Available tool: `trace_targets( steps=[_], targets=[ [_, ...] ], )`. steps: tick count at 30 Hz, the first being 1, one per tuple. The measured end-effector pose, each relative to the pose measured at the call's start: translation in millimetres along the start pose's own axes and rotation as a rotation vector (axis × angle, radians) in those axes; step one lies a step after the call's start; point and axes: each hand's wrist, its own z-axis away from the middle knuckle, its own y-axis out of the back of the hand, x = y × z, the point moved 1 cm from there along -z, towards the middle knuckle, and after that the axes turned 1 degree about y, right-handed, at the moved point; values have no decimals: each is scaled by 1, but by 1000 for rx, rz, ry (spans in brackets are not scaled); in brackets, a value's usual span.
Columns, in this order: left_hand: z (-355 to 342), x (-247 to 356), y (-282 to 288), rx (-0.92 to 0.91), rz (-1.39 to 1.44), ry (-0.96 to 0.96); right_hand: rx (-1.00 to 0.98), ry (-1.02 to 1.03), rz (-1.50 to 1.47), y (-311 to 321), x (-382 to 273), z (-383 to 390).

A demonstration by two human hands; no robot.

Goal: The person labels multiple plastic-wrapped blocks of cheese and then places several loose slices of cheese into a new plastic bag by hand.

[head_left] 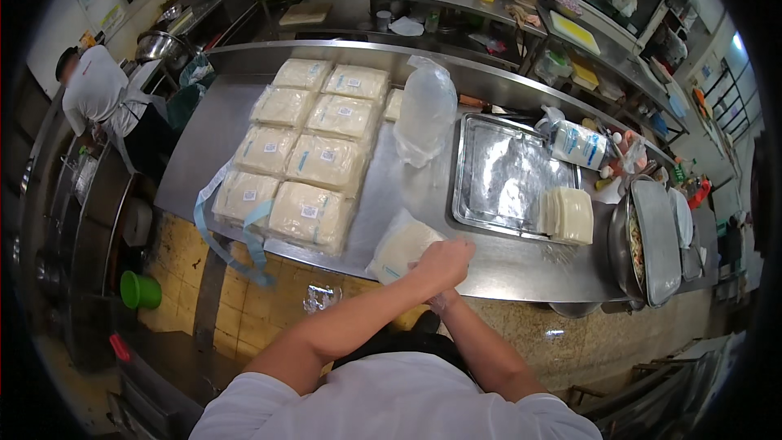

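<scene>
A steel worktable (213, 126) is spread ahead of both hands. Eight sealed pkgs of pale flat sheets (298, 161) are laid in two rows on it, up and to the left of the hands. A shallow steel tray (498, 173) is set up and to the right, w/ a stack of pale square wrappers (569, 215) on its near right corner. A clear plastic bag (424, 110) is stood upright directly beyond the hands. One sealed wrapper pkg (401, 246) is lain at the table's near edge; the left hand (444, 261) is closed on its right end. The right hand (440, 302) is mostly hidden beneath the left, just below the edge; grip state cannot be told.
</scene>
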Motion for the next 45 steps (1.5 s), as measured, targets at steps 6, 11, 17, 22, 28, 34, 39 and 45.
trace_targets(
  steps=[6, 11, 17, 22, 28, 34, 39, 45],
  targets=[
    [17, 13, 0, -90, 25, 34, -62, 35, 19, 7, -2, 3],
    [47, -7, 14, 204, 517, -18, -143, 73, 31, 14, -11, 9],
    [99, -130, 10, 305, 339, 528, -54, -28, -133, -32, -40, 45],
    [108, -131, -6, 142, 1385, 685, -74, -2, -126, -56, -63, 70],
    [119, -155, -21, 350, 1438, 802, -28, 291, 229, -94, -103, 73],
    [122, -159, -6, 339, 1280, 791, 2, 881, 2157, -97, -49, 10],
    [137, -172, -47, 396, 864, 548, 12, 862, 2357, -35, 42, 24],
    [134, -90, 5, 458, -66, 111, 186, 883, 2043, -39, -6, 88]
  ],
)
